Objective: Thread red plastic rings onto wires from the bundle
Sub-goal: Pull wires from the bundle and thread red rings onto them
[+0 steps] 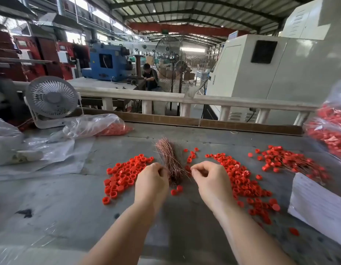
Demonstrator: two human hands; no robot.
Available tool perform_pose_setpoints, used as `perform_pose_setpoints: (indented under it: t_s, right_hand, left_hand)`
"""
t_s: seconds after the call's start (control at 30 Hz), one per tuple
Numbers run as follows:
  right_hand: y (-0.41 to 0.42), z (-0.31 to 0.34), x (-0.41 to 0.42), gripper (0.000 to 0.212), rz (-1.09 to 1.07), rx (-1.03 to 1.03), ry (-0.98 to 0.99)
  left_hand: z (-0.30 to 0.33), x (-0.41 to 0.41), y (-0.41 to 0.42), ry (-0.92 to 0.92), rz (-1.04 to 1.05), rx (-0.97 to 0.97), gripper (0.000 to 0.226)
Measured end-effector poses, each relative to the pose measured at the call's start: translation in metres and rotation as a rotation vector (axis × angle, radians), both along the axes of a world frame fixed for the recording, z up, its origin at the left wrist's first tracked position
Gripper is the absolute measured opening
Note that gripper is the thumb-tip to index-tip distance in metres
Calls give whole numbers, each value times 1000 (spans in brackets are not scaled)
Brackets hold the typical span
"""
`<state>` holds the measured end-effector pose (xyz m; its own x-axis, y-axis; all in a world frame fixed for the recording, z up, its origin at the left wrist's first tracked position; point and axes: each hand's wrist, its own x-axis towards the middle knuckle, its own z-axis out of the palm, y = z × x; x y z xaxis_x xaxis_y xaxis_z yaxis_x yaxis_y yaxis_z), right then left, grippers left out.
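A: Red plastic rings (125, 172) — where do they lie in the head view?

B: In loose heaps on the grey table (70, 207). One heap is left of the hands, a longer heap (240, 180) runs along the right of them, and a third heap (288, 161) lies further right, with thin wires showing among its rings. A few single rings (191, 155) sit near the middle, and two more (177, 190) lie between the wrists.

A: And the wire bundle?

B: The wire bundle (168, 157) of copper-coloured strands lies between the two big heaps, fanned out at its far end, its near end running down between the hands.

A: What is the left hand doing?

B: The left hand (151, 180) has its fingers curled, the fingertips right against the bundle's left side. Whether they pinch a strand I cannot tell.

A: The right hand?

B: The right hand (207, 178) is curled too, thumb and forefinger pressed together just right of the bundle. Anything held between them is too fine to make out.

A: What else is on the table?

B: A small white fan (51, 98) at the far left, clear plastic bags (93, 125) with more red pieces beside it, another full bag (332, 131) at the right edge, and a white stack of paper (318, 203) at the near right.
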<state>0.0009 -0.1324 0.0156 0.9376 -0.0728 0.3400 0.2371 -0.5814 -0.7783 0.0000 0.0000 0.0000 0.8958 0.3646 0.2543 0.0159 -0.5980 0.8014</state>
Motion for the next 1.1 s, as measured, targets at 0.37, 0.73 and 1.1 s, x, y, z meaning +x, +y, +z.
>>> perform_pose_setpoints:
  t_s: [0.37, 0.73, 1.1]
  right_hand:
    - [-2, -18, 9, 13, -198, -76, -46]
    - [3, -27, 4, 14, -197, -379, -78]
    - [0, -29, -2, 16, -174, -316, -88]
  left_hand:
    - [16, 20, -4, -287, 36, 76, 20]
    - [-10, 1, 31, -291, 76, 118, 14]
    - [-14, -3, 29, -272, -59, 187, 11]
